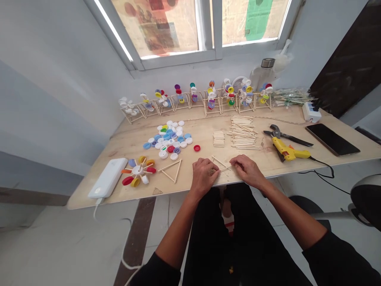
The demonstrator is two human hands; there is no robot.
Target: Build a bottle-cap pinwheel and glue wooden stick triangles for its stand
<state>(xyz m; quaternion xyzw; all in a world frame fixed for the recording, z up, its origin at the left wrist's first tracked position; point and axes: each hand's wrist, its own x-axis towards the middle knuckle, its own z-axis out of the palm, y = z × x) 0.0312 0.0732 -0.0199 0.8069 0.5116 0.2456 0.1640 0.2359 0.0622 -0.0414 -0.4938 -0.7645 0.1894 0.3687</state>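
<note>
At the table's front edge, a small triangle of thin wooden sticks (220, 163) lies flat between my hands. My left hand (204, 174) has its fingers curled over the left corner, which hides part of it. On the other side, my right hand (247, 169) has its thumb and fingers drawn together at the right corner, where two sticks cross. A finished-looking stick triangle (177, 171) rests to the left. Beside that lies a wheel of sticks and colored bottle caps (138, 171). One red bottle cap (197, 148) sits just beyond my left hand.
Loose bottle caps (169, 137), short sticks (218, 139) and longer sticks (243, 133) lie mid-table. A yellow glue gun (288, 151), cutting pliers (287, 136) and phone (332, 139) are right. A white power bank (108, 178) sits left. Cap-wheel models (179, 97) line the back.
</note>
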